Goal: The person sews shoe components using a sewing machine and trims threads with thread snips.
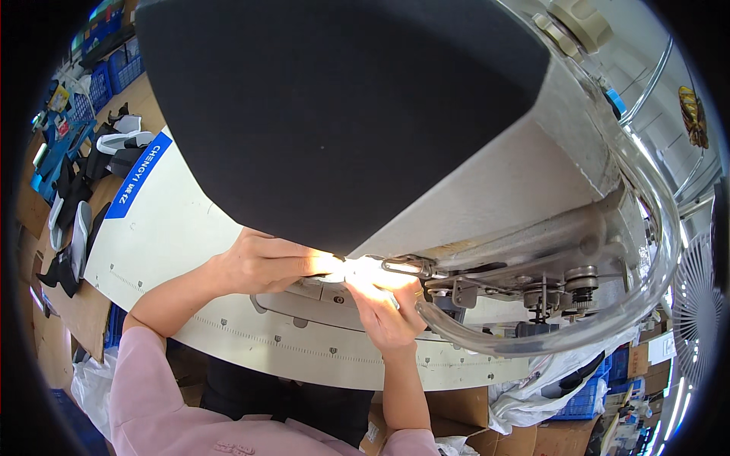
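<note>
A large industrial sewing machine [494,197] stands over a pale worktop [182,220]. My left hand [266,262] lies at the machine's working point, its thumb and fingers pressed together and pointing right. My right hand [389,308] reaches up to the same spot, fingers bent and closed, with what looks like a ring on one finger. The fingertips of both hands nearly meet beside the metal parts under the machine head. Strong lamp glare washes out whatever lies between them. The machine's black cover [342,114] hides the area beyond.
A thick clear tube [525,346] loops around the machine's right side. Dark and grey cut pieces [76,228] lie on a wooden table at the left, with blue crates [122,64] behind. White bags [532,395] and cardboard boxes [559,437] sit at lower right, near a fan [696,296].
</note>
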Available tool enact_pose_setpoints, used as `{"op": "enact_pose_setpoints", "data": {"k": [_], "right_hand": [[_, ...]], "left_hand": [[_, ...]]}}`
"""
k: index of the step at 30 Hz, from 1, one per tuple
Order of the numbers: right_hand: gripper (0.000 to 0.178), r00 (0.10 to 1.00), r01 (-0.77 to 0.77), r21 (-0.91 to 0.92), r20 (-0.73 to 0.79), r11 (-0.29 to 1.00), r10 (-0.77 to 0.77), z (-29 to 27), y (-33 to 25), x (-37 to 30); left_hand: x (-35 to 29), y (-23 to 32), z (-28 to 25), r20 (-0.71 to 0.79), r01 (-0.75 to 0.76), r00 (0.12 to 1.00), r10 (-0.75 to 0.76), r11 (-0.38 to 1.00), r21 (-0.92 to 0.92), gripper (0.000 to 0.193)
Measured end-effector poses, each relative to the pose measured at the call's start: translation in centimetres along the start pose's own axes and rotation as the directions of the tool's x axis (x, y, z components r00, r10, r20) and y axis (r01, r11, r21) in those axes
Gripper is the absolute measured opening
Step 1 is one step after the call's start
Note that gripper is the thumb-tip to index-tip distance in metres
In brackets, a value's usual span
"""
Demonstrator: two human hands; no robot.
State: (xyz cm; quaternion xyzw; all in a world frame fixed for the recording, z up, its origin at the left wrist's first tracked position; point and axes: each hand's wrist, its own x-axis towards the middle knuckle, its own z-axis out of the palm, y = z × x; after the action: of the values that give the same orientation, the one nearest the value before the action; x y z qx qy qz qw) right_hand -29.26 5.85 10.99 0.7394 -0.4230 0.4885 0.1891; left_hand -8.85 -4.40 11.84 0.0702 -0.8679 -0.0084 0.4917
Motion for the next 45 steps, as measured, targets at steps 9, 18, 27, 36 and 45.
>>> {"op": "enact_pose_setpoints", "data": {"k": [9, 18, 27, 36, 45], "right_hand": [[0.023, 0.999, -0.002, -0.141, 0.038, 0.990, 0.007, 0.2, -0.2, 0.2], [0.021, 0.999, -0.029, -0.013, -0.034, 1.000, 0.028, 1.3, 1.1, 0.0], [0.021, 0.977, -0.201, -0.088, 0.060, 0.976, 0.207, 0.6, 0.9, -1.5], [0.020, 0.945, -0.321, 0.011, -0.063, 0.947, 0.321, 0.6, -5.0, 0.0], [0.041, 0.903, -0.429, 0.378, 0.213, 0.820, 0.373, 3.9, -10.1, 1.6]], "left_hand": [[0.0, -0.4, 0.1, 0.031, 0.087, 0.996, -0.084, 0.990, -0.111, 0.028], [-2.6, -2.0, 1.9, 0.086, 0.270, 0.961, -0.261, 0.957, -0.109, 0.028], [-1.5, -1.1, 1.9, -0.069, 0.202, 0.975, -0.213, 0.968, -0.147, 0.035], [0.3, 1.0, 0.1, 0.037, 0.254, 0.960, -0.279, 0.915, 0.313, 0.044], [0.0, 8.5, -7.7, -0.072, 0.437, 0.851, -0.521, 0.777, -0.452, 0.084]]}}
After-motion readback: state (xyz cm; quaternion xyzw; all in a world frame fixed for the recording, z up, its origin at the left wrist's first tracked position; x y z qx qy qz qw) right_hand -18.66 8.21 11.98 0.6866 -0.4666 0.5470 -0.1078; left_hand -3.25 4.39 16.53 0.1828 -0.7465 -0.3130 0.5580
